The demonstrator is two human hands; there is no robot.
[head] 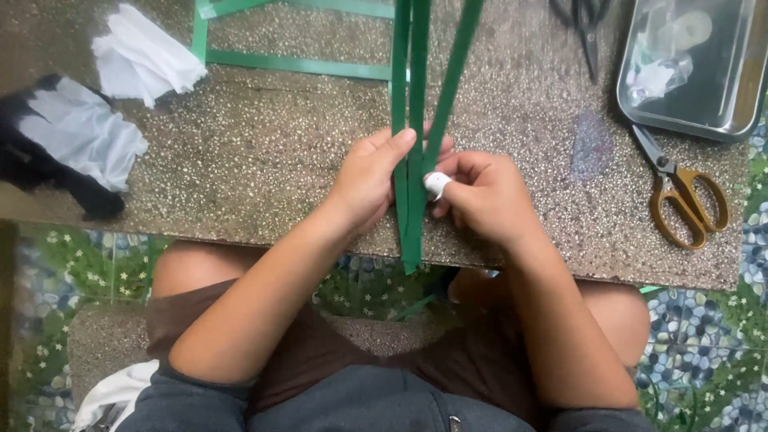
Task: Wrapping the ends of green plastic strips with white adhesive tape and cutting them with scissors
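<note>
Three green strips run from the slab's far edge to its near edge, bunched so both hands can pinch them together. Left hand closes on them; right hand, fingers curled, apparently presses a white piece against them.

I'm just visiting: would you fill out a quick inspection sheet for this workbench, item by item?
Surface: speckled stone slab, low, over the person's knees.
Job's things: long green strips pinched together; a small white piece at the right thumb.
Clutter: white cloths, yellow-handled scissors, dark scissors, metal tray with bits of plastic.
Grippers: left hand and right hand both grip the strips.
Cables: nothing seen.
Surroundings: flower-patterned floor tiles.
</note>
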